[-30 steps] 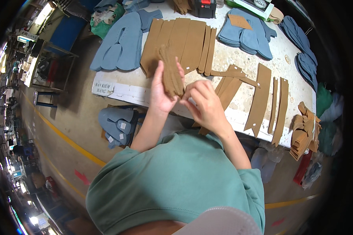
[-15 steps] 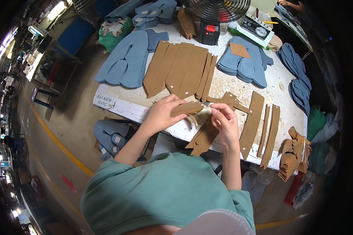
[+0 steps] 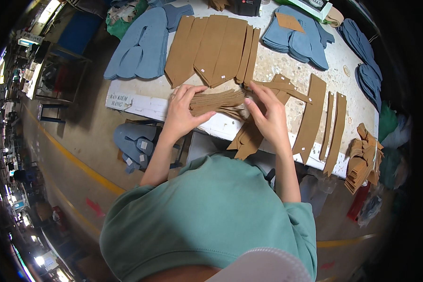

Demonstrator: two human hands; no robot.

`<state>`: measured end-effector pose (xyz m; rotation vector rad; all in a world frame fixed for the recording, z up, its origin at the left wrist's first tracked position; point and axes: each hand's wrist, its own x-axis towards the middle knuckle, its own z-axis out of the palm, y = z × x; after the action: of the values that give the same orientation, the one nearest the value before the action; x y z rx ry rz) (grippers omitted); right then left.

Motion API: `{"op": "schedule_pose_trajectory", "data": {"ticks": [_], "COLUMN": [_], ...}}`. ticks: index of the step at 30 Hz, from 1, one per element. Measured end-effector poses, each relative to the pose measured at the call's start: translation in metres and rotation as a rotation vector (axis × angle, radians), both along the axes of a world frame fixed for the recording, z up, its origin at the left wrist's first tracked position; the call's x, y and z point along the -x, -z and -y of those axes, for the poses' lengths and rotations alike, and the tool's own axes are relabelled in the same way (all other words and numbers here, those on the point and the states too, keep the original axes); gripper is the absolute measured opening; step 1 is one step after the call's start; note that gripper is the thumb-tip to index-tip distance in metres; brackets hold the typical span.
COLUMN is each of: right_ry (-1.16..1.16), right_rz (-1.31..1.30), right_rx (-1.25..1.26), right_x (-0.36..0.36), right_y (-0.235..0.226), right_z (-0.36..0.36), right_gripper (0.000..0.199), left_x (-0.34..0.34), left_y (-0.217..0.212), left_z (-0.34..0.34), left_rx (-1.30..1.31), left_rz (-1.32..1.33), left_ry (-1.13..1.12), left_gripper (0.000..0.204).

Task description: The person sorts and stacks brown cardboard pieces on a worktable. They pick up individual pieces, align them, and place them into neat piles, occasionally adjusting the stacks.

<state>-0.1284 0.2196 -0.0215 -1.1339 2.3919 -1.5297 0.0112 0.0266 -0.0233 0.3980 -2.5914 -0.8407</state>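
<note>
"Where do we have the brown strip bundle (image 3: 216, 101)?"
"By the near edge of the table (image 3: 337, 75); our left hand (image 3: 179, 112) grasps its left end."
"Our right hand (image 3: 270, 117)?"
"Grip released, fingers parted at the bundle's right end."

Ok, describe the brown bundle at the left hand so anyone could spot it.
Find the white table. At its near edge, the left hand grasps a brown strip bundle. Unlike the flat brown panels beyond, it shows many layered edges.
</note>
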Motion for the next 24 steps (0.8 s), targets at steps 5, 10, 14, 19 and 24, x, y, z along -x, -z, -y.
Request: {"op": "schedule_pose_trajectory", "data": {"ticks": [5,10,14,19,24], "right_ry": [-0.066,0.035,-0.188,0.185,0.060], "right_rz": [0.193,-0.163,-0.385,0.232,0.507], "right_rx": [0.094,-0.023,-0.187,0.380,0.361], "right_x": [-0.022,-0.019,-0.020,0.001,-0.007], "right_y": [0.001,0.002,0.004,-0.006,-0.017], "right_z": [0.014,0.011,0.013,-0.004,-0.010], "right_gripper": [0.048,0.051,0.038,0.005,0.018], "left_x": [0.011,0.018,0.027,0.022,0.016], "left_y": [0.006,0.005,0.000,-0.008,-0.001], "left_z": [-0.022,-0.024,-0.019,-0.017,-0.022], "left_rx": [-0.032,0.146,0.102,-0.182,-1.336], "left_rz": [-0.033,0.067,0.080,0.094,-0.104], "left_ry": [-0.005,0.039,0.071,0.173,0.435], "left_gripper": [0.062,0.060,0.054,0.038,0.052]}}
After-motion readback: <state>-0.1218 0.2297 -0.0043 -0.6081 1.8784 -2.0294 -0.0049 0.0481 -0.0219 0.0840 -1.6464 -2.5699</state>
